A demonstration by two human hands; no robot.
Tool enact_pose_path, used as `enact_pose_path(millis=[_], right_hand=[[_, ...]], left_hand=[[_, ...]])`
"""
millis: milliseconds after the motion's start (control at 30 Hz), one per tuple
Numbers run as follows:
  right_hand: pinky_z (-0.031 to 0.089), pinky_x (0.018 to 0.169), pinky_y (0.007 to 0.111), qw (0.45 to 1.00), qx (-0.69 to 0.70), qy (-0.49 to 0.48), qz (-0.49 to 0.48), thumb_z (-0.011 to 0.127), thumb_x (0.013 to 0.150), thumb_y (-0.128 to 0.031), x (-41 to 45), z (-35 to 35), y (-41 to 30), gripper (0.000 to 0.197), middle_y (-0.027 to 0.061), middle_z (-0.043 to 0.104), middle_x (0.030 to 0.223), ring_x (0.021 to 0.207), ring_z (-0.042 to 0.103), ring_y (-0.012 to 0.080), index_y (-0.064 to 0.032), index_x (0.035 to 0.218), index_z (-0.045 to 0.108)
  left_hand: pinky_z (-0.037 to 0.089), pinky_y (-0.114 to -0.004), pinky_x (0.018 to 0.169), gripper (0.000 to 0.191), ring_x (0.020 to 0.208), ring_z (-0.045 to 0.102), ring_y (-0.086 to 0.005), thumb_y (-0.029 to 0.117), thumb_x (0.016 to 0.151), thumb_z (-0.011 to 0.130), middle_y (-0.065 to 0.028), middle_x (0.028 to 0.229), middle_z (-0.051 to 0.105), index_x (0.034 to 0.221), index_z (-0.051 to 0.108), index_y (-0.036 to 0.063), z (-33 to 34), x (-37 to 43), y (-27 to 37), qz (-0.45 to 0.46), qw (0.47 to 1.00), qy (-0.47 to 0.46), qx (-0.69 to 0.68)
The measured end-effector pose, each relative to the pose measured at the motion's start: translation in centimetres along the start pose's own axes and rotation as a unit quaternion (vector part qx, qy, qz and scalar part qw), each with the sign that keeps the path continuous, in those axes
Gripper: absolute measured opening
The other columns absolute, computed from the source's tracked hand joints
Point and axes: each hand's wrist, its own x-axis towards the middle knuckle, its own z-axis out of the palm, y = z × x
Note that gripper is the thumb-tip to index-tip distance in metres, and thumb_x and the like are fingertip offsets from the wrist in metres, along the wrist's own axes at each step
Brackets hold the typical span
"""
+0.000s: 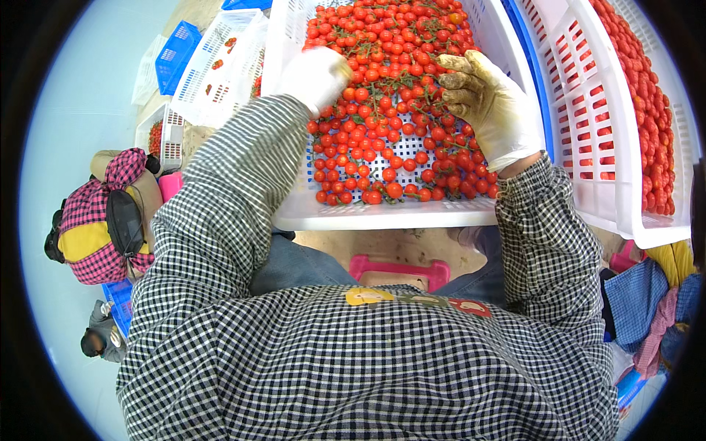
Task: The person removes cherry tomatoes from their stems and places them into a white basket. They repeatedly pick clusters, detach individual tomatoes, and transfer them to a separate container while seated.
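Observation:
A white slatted plastic crate [386, 221] stands before me, filled with red cherry tomatoes [380, 129], some on green stems. The layer is thinner towards the near side, where the perforated floor shows between fruits. My left hand [317, 77], in a white glove, is blurred over the crate's left side with its fingers curled in; whether anything is inside them is hidden. On the right, my right hand [488, 105] hovers above the tomatoes, palm turned left. Its glove is stained brown at the fingers, which are bent and spread with nothing visible between them.
Another white crate [584, 132] heaped with tomatoes [640, 110] adjoins on the right. To the left lie a white crate [190, 91] with a few tomatoes and a blue crate [177, 55]. A pink stool [400, 269] is below. Other people [105, 220] are nearby.

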Motion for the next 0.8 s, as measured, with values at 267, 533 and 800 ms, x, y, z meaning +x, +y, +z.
enact_pose_path(millis=[267, 533, 800], right_hand=[[0.048, 0.064, 0.024, 1.0, -0.01, 0.007, 0.007, 0.051, 0.093, -0.038, -0.1, -0.7, 0.3, 0.036, 0.0019, 0.064, 0.086, 0.07, 0.059, 0.0101, -0.0058, 0.1, 0.066], [0.047, 0.062, 0.025, 1.0, -0.007, 0.012, 0.0, 0.051, 0.093, -0.037, -0.1, -1.6, 0.3, 0.035, 0.0029, 0.065, 0.084, 0.069, 0.059, 0.0108, -0.0056, 0.1, 0.065], [0.046, 0.064, 0.024, 0.993, -0.112, 0.007, 0.042, 0.056, 0.089, -0.038, 0.4, -0.3, 1.2, 0.033, 0.0026, 0.064, 0.085, 0.073, 0.061, 0.0122, -0.0069, 0.098, 0.064]], left_hand=[[0.035, -0.041, 0.102, 0.035, 0.127, 0.039, -0.0287, 0.006, 0.075, 0.06, -0.0121, 0.131, 0.046, 0.109, 0.061, 0.0158, 6.5, -1.4, 3.3, 0.19, 0.971, -0.039, 0.138], [0.049, -0.035, 0.075, 0.022, 0.084, 0.06, -0.0213, 0.013, 0.07, 0.071, -0.0049, 0.089, 0.063, 0.087, 0.06, 0.0082, 4.4, -0.1, 3.3, 0.096, 0.984, -0.052, -0.144], [0.054, -0.027, 0.063, 0.012, 0.077, 0.058, -0.0109, 0.015, 0.088, 0.06, -0.0022, 0.087, 0.061, 0.093, 0.058, 0.0052, -1.3, -0.4, 3.8, -0.172, 0.757, -0.157, -0.611]])
